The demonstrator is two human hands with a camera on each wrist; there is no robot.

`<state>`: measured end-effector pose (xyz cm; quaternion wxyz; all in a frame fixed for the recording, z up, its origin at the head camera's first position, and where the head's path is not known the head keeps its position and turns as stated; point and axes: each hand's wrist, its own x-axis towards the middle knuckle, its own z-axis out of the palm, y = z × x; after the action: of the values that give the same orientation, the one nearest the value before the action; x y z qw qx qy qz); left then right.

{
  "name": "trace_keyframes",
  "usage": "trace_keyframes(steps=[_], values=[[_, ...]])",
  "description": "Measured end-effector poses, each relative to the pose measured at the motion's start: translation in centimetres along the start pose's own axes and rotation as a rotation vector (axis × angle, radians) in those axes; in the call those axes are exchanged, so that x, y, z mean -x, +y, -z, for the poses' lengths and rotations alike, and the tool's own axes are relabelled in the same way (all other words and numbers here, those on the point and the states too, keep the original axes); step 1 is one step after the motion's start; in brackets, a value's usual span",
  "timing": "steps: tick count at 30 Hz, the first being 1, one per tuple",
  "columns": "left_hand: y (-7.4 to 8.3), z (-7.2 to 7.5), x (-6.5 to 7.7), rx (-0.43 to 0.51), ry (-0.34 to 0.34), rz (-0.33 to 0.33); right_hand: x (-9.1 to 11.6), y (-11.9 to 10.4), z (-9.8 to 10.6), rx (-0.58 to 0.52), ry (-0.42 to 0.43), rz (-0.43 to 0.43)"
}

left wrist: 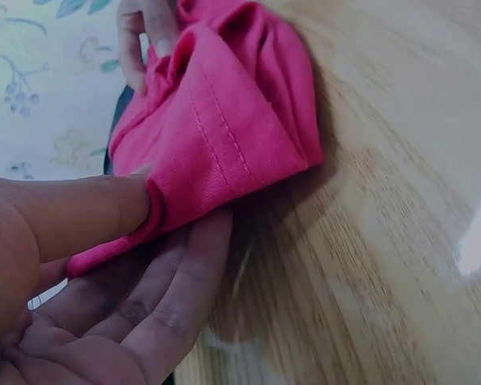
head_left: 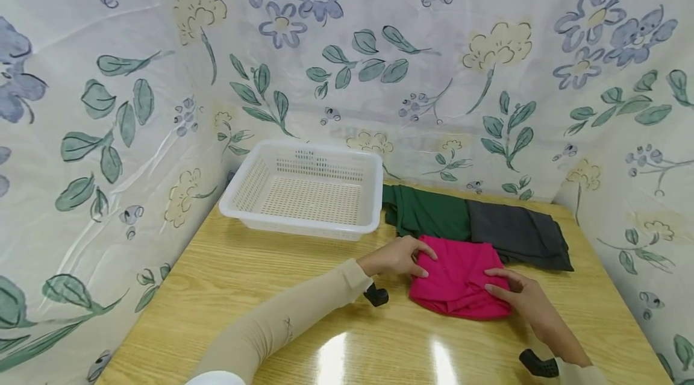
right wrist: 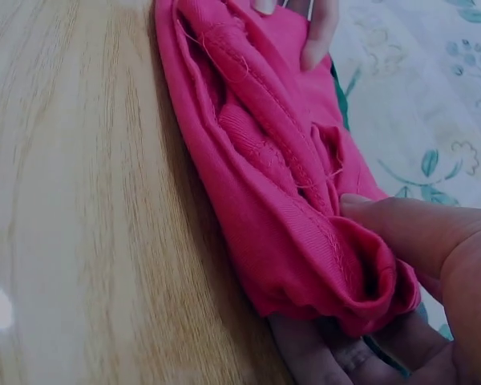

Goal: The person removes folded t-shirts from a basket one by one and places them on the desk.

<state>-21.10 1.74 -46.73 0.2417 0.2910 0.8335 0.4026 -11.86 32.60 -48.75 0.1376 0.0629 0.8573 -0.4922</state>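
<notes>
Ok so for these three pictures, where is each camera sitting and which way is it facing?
Head: worn on the head, facing forward and down at the table, white basket, both sleeved forearms and hands.
Left wrist: on the left wrist, facing along the left hand, whose thumb and fingers pinch the pink cloth.
Right wrist: on the right wrist, facing along the right hand, pinching the cloth's other edge.
Shared: both wrist views show the pink cloth, the wooden tabletop and the opposite hand's fingertips.

left hand (head_left: 398, 256) fingers pinching, right hand (head_left: 515, 291) fingers pinching, forearms extended
</notes>
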Motion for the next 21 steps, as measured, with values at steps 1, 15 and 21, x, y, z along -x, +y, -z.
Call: trace_keyframes(steps=[1, 15, 21], values=[[0.0, -0.1, 0.0, -0.002, -0.001, 0.004, 0.0, 0.0, 0.0, 0.004, -0.001, -0.001], [-0.3, 0.0, 0.1, -0.015, -0.001, -0.005, 0.1, -0.6, 1.1, 0.044, -0.047, 0.03], [1.3, 2.8, 1.5, 0.046, 0.005, -0.106, 0.6, -1.9, 3.4, 0.13, -0.009, 0.112]])
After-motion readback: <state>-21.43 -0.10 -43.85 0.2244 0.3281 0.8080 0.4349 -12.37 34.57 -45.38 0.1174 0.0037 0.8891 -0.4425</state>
